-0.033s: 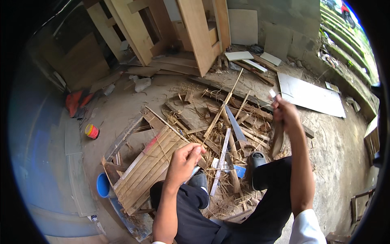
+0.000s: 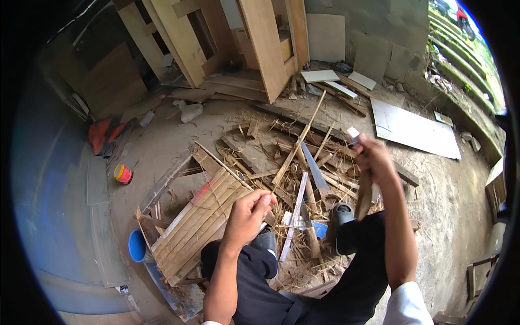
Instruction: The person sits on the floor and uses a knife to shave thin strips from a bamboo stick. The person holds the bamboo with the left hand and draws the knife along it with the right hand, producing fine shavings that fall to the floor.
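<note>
My left hand (image 2: 246,214) is closed in a pinch on the near end of a thin bamboo strip (image 2: 299,142). The strip slants away to the right over a pile of wood scraps. My right hand (image 2: 376,157), slightly blurred, is raised right of the strip and wrapped round a machete-like tool (image 2: 365,195). Its pale end sticks out above the fist, and a broad brown blade hangs below, near my right knee. Tool and strip are apart. Beneath the strip lies a handsaw (image 2: 314,167) with a grey blade, and a whitish slat (image 2: 294,216) is nearer me.
A slatted wooden crate (image 2: 197,230) lies left of my legs, beside a blue bucket (image 2: 138,246). Farther left stands a red and yellow tub (image 2: 123,174). A white board (image 2: 414,129) rests on the floor at right. Wooden cabinet frames (image 2: 265,49) stand at the back.
My right hand has shifted slightly left and down with the tool, whose blade now hangs lower. My left hand and the bamboo strip are nearly unmoved.
</note>
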{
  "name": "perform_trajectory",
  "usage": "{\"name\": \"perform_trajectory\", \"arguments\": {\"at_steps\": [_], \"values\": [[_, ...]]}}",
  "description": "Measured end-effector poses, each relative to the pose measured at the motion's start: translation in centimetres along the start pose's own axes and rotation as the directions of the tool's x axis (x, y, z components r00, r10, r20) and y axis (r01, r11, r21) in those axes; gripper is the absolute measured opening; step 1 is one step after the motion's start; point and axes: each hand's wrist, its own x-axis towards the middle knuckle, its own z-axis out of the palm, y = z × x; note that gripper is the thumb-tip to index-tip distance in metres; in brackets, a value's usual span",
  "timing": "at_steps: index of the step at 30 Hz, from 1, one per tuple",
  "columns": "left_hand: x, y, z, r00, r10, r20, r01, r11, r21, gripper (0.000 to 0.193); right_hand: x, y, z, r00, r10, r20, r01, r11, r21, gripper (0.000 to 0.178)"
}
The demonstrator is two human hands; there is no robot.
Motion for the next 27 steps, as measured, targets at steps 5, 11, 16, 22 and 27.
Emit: {"name": "perform_trajectory", "arguments": {"at_steps": [5, 11, 16, 22, 27], "values": [[1.4, -0.6, 0.8, 0.995, 0.073, -0.071, -0.072, 0.997, 0.017, 0.020, -5.3, 3.6, 8.4, 0.777, -0.018, 0.629, -0.049, 0.995, 0.088, 0.035], [1.3, -0.2, 1.1, 0.996, 0.070, -0.055, -0.061, 0.988, 0.143, 0.023, -5.0, 3.2, 10.0, 0.751, 0.115, 0.650, -0.167, 0.986, 0.018, 0.022], [0.8, 0.1, 1.1, 1.000, 0.009, -0.011, -0.007, 0.993, 0.119, 0.021, -4.8, 1.7, 9.5, 0.860, 0.057, 0.507, -0.108, 0.992, 0.071, 0.023], [0.9, 0.1, 1.6, 0.983, 0.145, -0.114, -0.111, 0.958, 0.264, 0.023, -5.2, 2.3, 9.6, 0.816, 0.149, 0.558, -0.133, 0.989, -0.070, 0.029], [0.9, 0.0, 2.2, 0.977, 0.148, -0.156, -0.080, 0.924, 0.374, 0.021, -5.0, 2.1, 9.9, 0.792, 0.125, 0.597, -0.117, 0.992, -0.053, 0.028]]}}
